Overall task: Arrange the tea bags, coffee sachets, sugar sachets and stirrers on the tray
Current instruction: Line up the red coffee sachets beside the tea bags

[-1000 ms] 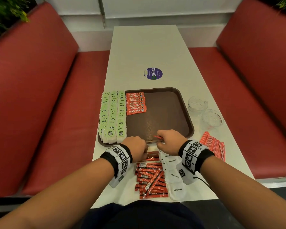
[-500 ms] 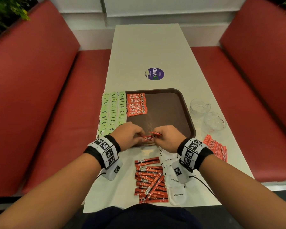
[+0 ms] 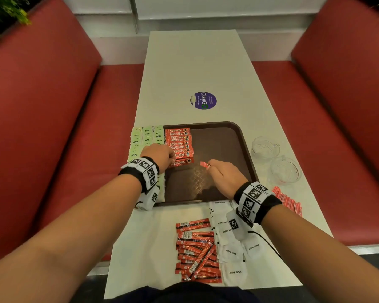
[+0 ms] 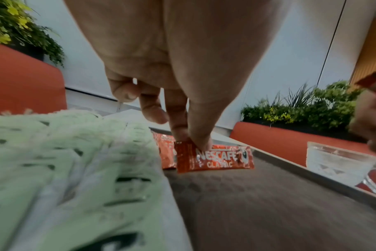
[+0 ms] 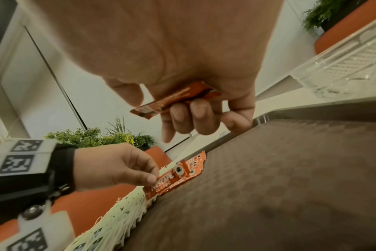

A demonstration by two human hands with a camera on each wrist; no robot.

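Observation:
A brown tray [image 3: 247,149] holds rows of green tea bags [image 3: 147,136] on its left side and a column of red Nescafe coffee sachets [image 3: 178,141] beside them. My left hand [image 3: 162,155] pinches the left end of the nearest coffee sachet [image 4: 213,158] at the foot of that column, low on the tray. My right hand [image 3: 222,174] hovers over the tray's middle and grips another coffee sachet [image 5: 174,101] in curled fingers. Loose coffee sachets [image 3: 196,252] and white sugar sachets [image 3: 232,250] lie on the table near me. Red stirrers [image 3: 288,201] lie to the right.
Two clear glass cups [image 3: 265,147] [image 3: 286,170] stand right of the tray. A purple round sticker [image 3: 203,100] marks the white table [image 3: 195,62] beyond it. Red benches [image 3: 53,106] flank the table on both sides.
Both hands moved from the tray's near edge further onto the tray. The left hand carried a coffee sachet to the foot of the column; the right hand still holds one.

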